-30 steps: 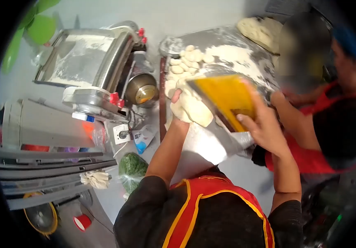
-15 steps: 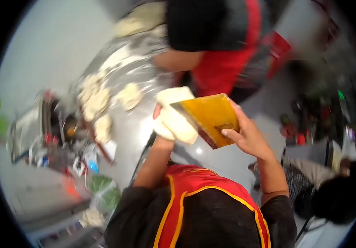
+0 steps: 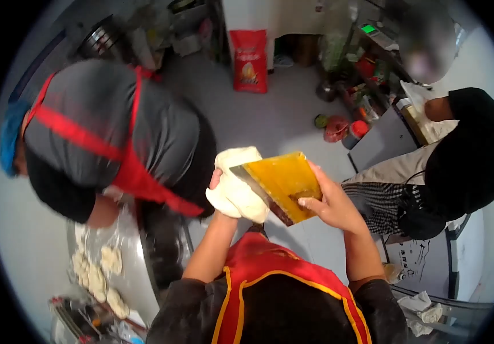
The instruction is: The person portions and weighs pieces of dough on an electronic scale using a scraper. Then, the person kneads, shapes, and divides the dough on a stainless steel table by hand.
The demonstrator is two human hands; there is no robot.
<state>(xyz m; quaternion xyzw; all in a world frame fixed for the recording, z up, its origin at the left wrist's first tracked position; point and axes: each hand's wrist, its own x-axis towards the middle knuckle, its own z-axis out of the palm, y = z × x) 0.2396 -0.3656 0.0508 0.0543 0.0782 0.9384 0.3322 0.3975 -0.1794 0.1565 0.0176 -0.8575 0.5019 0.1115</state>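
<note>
A large piece of pale dough (image 3: 236, 192) rests on my left hand (image 3: 215, 179), draped over the palm, with the thumb showing at its left edge. My right hand (image 3: 337, 202) grips a yellow, flat, wide tool (image 3: 284, 182) with a dark metal edge, its thumb pressed on the near face. The tool's left corner overlaps the dough in view; whether they touch I cannot tell. Both are held up in front of my red apron, over the floor.
A person in a red apron (image 3: 106, 126) bends over a metal table (image 3: 129, 258) at left, where dough pieces (image 3: 95, 281) lie. Another person in black (image 3: 465, 160) is at right. A red bag (image 3: 249, 62) stands on the grey floor ahead, shelves at upper right.
The view has swung right, away from the table, which is now at lower left. The dough and the yellow tool have stayed in my hands, carried off from over the table.
</note>
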